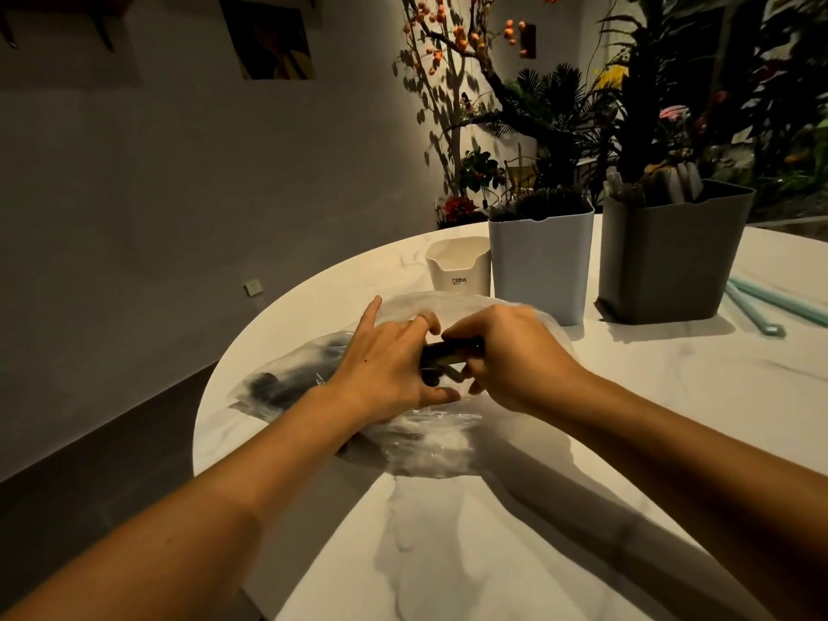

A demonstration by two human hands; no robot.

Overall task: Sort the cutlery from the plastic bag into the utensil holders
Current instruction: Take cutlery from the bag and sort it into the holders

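Note:
A clear plastic bag (pixel 430 445) lies on the round white marble table (pixel 560 508), with dark cutlery showing through it at the left (pixel 273 387). My left hand (pixel 385 369) presses on the bag, fingers spread. My right hand (pixel 506 356) is closed on a bundle of black cutlery handles (pixel 448 354) at the bag's mouth, between the two hands. Behind stand three utensil holders: a small white one (pixel 461 271), a light grey one (pixel 542 266) with dark cutlery inside, and a dark grey one (pixel 672 257) holding pale utensils.
Two pale blue straw-like sticks (pixel 761 307) lie at the table's right edge. Plants and an orange-fruited branch (pixel 452 47) stand behind the table. The table edge curves away on the left above a dark floor.

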